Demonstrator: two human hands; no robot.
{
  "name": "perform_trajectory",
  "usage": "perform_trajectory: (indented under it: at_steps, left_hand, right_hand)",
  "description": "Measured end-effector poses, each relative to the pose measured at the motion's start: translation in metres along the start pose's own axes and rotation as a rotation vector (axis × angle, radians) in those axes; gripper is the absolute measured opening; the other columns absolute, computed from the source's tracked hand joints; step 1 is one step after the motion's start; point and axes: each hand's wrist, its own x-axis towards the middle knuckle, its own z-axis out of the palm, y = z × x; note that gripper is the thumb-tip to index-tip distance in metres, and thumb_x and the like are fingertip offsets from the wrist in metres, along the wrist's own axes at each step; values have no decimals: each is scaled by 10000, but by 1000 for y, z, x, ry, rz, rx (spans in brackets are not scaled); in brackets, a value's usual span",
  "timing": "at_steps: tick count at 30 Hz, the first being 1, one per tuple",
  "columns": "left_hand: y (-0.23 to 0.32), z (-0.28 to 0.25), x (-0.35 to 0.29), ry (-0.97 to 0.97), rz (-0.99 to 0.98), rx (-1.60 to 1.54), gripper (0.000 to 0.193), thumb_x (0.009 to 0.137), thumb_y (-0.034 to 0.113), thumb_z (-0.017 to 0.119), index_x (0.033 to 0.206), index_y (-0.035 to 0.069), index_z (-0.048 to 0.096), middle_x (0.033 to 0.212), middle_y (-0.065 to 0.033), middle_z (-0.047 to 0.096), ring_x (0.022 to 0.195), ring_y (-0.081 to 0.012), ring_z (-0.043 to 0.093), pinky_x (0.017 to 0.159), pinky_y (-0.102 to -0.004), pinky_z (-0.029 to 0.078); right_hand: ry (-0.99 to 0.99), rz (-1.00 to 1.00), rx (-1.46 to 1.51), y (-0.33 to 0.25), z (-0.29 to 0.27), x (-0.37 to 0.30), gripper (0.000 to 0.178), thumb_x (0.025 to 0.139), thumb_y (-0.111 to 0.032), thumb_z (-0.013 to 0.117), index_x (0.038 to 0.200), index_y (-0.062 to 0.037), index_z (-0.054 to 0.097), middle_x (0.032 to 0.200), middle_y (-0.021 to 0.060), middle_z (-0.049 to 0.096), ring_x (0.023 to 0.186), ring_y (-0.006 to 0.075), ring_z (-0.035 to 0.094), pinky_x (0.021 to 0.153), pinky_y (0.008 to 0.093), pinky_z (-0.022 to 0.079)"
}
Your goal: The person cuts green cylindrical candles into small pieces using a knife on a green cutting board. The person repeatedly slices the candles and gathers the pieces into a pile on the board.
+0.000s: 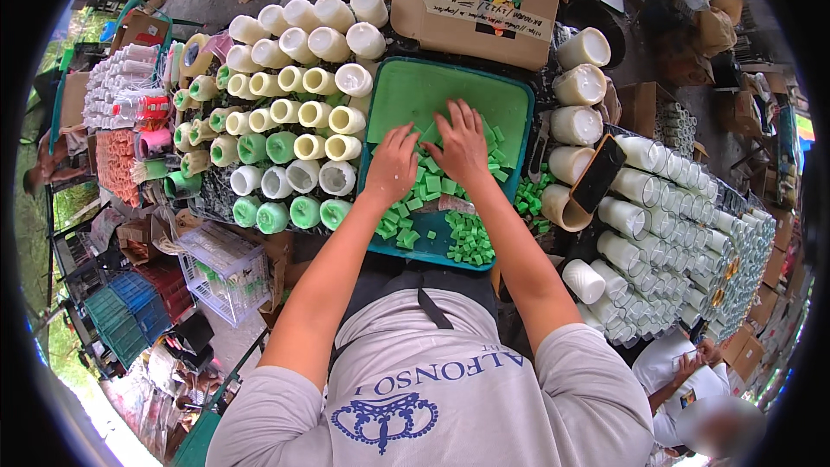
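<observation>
A teal tray (525,121) lies in front of me, with a flat green wax-like slab (415,91) across its far part. Cut green pieces (428,186) are heaped over the middle, and smaller green cubes (469,240) form a pile at the near edge. My left hand (393,163) reaches over the left side of the slab, fingers stretched forward against the green pieces. Beside it my right hand (460,145) lies on the slab and pieces with its fingers spread. Neither hand visibly grips anything; what lies beneath the palms is hidden.
Rows of cream, white and green cylindrical candles (298,112) stand left of the tray. A cardboard box (480,4) sits beyond it. To the right are larger cream cylinders (577,85), a phone (598,173) and many clear glasses (666,233). Another person (679,372) is at lower right.
</observation>
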Motion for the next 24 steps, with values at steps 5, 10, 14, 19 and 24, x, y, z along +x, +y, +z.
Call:
perform_trajectory:
  at_steps: [5,10,14,19,24]
  left_hand:
    - [2,-15,-31,-19,-149,-47,387,953,90,664,1327,-1,625,1349,-197,642,1266,-399,597,1091,-507,489]
    - [11,-25,-50,58,-187,-153,367,972,109,675,1316,-4,612,1313,-212,638,1223,-423,606,1065,-512,493]
    - [30,-38,-39,82,-340,-499,472,997,193,754,1387,-13,586,1374,-214,625,1273,-390,622,1040,-501,544]
    - [29,-31,-48,-143,-602,-1203,421,1035,195,766,1351,-40,616,1218,-117,720,1053,-191,741,870,-343,627]
    - [33,-43,-81,-93,-791,-1311,313,1042,168,758,1276,-13,655,1048,-57,735,903,-142,739,760,-297,640]
  right_hand:
    - [-127,46,81,-14,-5,-6,557,851,-302,878,1324,-95,667,1395,122,621,1408,343,511,1194,522,379]
    - [-89,22,397,4,-11,-4,436,885,-184,856,1276,-63,708,1171,131,739,1151,343,680,1036,485,503]
    - [-138,133,671,-3,-45,-6,264,924,-112,824,1150,7,760,1040,177,783,942,315,764,826,410,592]
    - [-269,452,1118,-38,-58,-32,285,986,-155,805,1215,14,777,977,61,808,906,108,729,771,306,586]
    - [-548,599,1128,-49,-60,-46,280,1010,-202,779,1186,16,790,966,73,800,843,107,710,743,293,565]
